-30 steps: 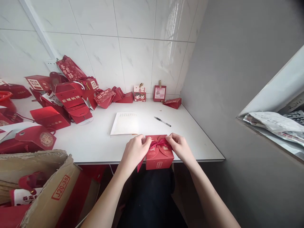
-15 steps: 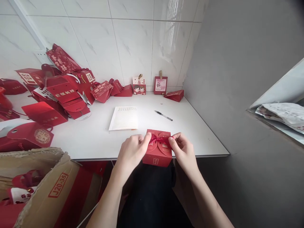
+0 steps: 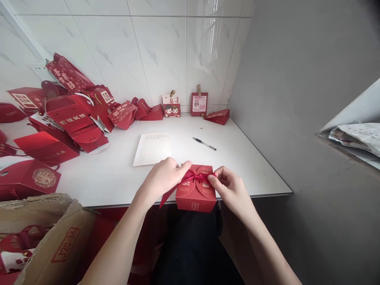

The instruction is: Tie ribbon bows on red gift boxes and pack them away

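Observation:
A red gift box (image 3: 196,202) with gold characters and rounded, interlocking top flaps sits at the table's front edge, just above my lap. Across its top runs a red satin ribbon (image 3: 198,177), knotted in the middle. My left hand (image 3: 166,176) is closed on the ribbon at the box's left side, and a loose tail hangs below its fingers toward the table edge. On the right, thumb and fingers of my right hand (image 3: 227,182) pinch the ribbon close to the knot. Some of my left fingertips are hidden behind the hand.
A heap of red gift boxes (image 3: 69,113) covers the table's left side. Behind my hands lie a notebook (image 3: 152,150) and a pen (image 3: 204,143). Small boxes (image 3: 171,110) line the tiled wall. A torn cardboard carton (image 3: 67,241) stands at lower left; a grey wall (image 3: 282,99) bounds the right.
My left hand has moved a little left, and a ribbon tail now shows hanging beneath it. My right hand stays by the knot. The whole view has shifted slightly.

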`<state>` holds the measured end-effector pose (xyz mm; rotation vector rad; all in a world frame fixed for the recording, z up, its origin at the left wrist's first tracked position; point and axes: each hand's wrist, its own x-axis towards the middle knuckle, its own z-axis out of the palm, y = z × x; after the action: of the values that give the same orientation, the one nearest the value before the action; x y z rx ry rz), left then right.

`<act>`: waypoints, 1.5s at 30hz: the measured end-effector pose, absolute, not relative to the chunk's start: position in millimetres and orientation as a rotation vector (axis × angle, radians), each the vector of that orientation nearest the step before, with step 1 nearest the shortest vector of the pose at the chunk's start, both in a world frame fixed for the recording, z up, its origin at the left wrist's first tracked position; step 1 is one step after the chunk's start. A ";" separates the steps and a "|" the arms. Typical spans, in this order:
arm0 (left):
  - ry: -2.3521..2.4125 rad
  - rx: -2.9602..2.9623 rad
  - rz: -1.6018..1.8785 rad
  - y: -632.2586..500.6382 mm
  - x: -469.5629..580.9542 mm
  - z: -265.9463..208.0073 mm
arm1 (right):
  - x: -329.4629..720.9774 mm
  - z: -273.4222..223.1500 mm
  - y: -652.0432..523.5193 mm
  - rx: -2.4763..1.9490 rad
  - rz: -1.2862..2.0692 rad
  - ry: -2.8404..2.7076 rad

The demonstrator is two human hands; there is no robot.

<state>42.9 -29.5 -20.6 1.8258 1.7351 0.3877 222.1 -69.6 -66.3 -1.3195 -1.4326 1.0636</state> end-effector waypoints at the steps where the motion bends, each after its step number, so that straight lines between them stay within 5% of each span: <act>1: 1.728 1.845 0.365 -29.3 43.2 -20.0 | 222.5 -65.4 -69.6 -1.325 1.066 -1.439; 12: 1.375 1.772 0.710 -38.0 30.5 -37.4 | 226.5 -69.5 -65.6 -1.306 1.159 -1.344; 23: 1.583 1.592 0.886 -56.2 47.4 -55.3 | 222.8 -76.8 -73.2 -1.343 1.044 -1.285; 45: 1.587 1.380 1.020 -61.6 53.0 -71.5 | 223.8 -96.1 -63.1 -1.065 1.395 -0.928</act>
<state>53.0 -61.6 -71.5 1.3801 1.5870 1.0204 223.8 -63.1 -96.1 -1.0653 -0.9275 1.3954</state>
